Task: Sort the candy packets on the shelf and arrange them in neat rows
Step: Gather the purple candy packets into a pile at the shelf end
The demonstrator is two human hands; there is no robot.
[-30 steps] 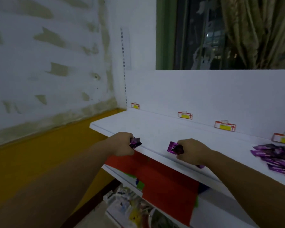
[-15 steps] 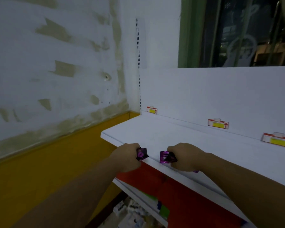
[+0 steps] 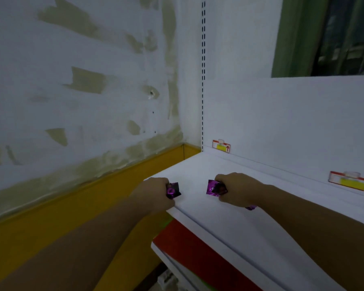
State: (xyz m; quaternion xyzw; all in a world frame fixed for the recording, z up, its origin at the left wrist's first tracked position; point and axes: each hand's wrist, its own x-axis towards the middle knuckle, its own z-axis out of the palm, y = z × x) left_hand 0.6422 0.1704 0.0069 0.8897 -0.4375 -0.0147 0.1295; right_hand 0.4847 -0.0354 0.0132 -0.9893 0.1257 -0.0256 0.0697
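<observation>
since the patched wall (image 3: 82,85) closes off the left end of the white shelf (image 3: 229,223), this corner reads as the likely start of a row. shelf: smooth, flat, probably painted metal. its upright back panel (image 3: 292,122) carries red-and-yellow price tags (image 3: 221,145).

left hand (image 3: 156,192): over the front left corner, fingers curled round a purple candy packet (image 3: 173,190). right hand (image 3: 237,191): near it, gripping a second packet (image 3: 215,187). a purple scrap (image 3: 251,207) shows under the wrist, possibly more packets.

both are held low over the shelf and apart, presumably for setting down side by side. wrappers: glossy, crinkled foil, roughly square.
</observation>
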